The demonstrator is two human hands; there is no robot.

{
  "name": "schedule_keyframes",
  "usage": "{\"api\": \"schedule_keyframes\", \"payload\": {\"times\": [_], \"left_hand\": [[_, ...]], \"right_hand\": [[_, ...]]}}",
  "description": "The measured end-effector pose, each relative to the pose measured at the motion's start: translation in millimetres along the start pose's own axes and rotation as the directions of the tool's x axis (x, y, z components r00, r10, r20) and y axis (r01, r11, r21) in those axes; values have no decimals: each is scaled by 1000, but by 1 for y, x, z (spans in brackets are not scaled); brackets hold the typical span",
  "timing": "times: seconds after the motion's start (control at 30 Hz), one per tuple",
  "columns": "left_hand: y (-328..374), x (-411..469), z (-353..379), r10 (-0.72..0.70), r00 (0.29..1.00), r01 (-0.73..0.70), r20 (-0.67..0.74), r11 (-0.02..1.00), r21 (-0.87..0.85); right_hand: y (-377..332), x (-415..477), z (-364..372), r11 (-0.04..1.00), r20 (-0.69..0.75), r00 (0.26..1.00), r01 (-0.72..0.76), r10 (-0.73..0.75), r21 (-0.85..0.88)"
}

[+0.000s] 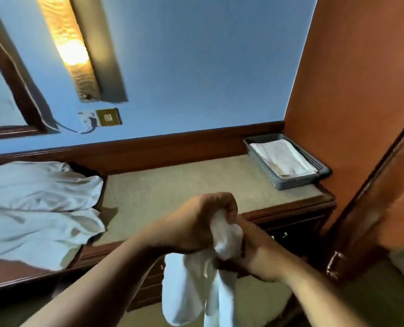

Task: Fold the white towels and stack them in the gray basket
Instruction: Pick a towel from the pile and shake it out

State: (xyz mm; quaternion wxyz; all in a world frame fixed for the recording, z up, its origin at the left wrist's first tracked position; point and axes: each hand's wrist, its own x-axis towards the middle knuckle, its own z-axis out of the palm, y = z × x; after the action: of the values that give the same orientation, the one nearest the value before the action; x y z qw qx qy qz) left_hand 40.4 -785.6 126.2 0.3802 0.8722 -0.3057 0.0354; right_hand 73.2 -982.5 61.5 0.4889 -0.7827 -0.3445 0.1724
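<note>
We are part of the way through this job. The gray basket (290, 182) sits at the far right corner of the surface (172, 185), right up against the orange wall (352, 90). There are folded towels (283, 159) lying flat inside it. We see at least one neat fold in there, maybe two, but we cannot tell how many for sure. So some of the work looks done. Right now we hold one white towel (189, 291) up in the air, in front of the surface and close to us. It is not folded. It is all bunched up at the top, and the rest hangs down loose. Our left hand (203, 223) is curled tight around the bunched top. Our right hand (257, 253) is just beside it and a bit lower, and its fingers grip the towel too. The two hands are touching or almost touching. We think we need to shake this towel out, find its corners and fold it flat. Then we carry it over to the basket, which is well apart from our hands. On the left there is a big white pile (38, 204) of rumpled cloth, and part of it lies over the edge of the surface. It may be more towels waiting for us, or it could be a sheet; we cannot tell. If they are towels, a lot of folding is left.
</note>
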Motion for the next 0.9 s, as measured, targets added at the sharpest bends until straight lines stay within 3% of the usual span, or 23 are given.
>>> {"api": "schedule_keyframes", "payload": {"times": [0.1, 0.17, 0.23, 0.3, 0.33, 0.37, 0.43, 0.47, 0.5, 0.53, 0.6, 0.67, 0.7, 0.77, 0.83, 0.9], "left_hand": [[7, -23, -10, -50, 995, 63, -84, 986, 156], [12, -41, -25, -174, 985, 175, -25, 958, 227], [16, -59, -39, -386, 916, 385, 114, 922, 28], [15, -78, -42, -470, 866, 499, 172, 793, -349], [12, -87, -41, -492, 852, 518, 179, 749, -413], [6, -96, -39, -528, 831, 554, 173, 759, -344], [-8, -114, -29, -613, 775, 621, 153, 783, -12], [-16, -121, -24, -659, 749, 655, 70, 752, 81], [-22, -125, -20, -685, 723, 691, -91, 720, 66], [-26, -127, -20, -678, 673, 703, -295, 711, -30], [-28, -122, -28, -541, 500, 634, -677, 761, -140], [-21, -109, -43, -396, 384, 597, -834, 796, -103], [-15, -99, -49, -349, 394, 573, -850, 817, -70], [0, -80, -56, -247, 495, 515, -833, 856, 52], [11, -66, -58, -158, 582, 489, -798, 852, 188], [13, -61, -65, -101, 578, 528, -810, 803, 276]], "right_hand": [[-12, 5, 10, 994, -57, 992, 112, -112, 9], [-16, 7, 17, 980, -101, 980, 181, -172, 83], [-18, 9, 21, 963, -101, 970, 235, -223, 129], [-22, 10, 24, 938, -34, 956, 291, -290, 187], [-23, 11, 24, 925, -17, 949, 311, -315, 217], [-23, 15, 23, 913, -36, 944, 327, -329, 243], [-22, 25, 17, 894, -146, 934, 354, -325, 275], [-20, 29, 11, 894, -190, 930, 358, -314, 271], [-18, 33, 5, 905, -203, 931, 347, -302, 246], [-17, 37, 1, 927, -181, 943, 316, -281, 204], [-14, 42, -1, 971, -92, 970, 232, -225, 61], [-11, 44, 9, 982, 12, 985, 174, -174, -78], [-10, 43, 18, 982, 101, 986, 147, -136, -114], [-6, 37, 38, 997, 253, 967, 41, -24, -60], [0, 31, 52, 994, 213, 977, -50, 29, 96], [5, 31, 54, 945, 119, 990, -113, 80, 306]]}}
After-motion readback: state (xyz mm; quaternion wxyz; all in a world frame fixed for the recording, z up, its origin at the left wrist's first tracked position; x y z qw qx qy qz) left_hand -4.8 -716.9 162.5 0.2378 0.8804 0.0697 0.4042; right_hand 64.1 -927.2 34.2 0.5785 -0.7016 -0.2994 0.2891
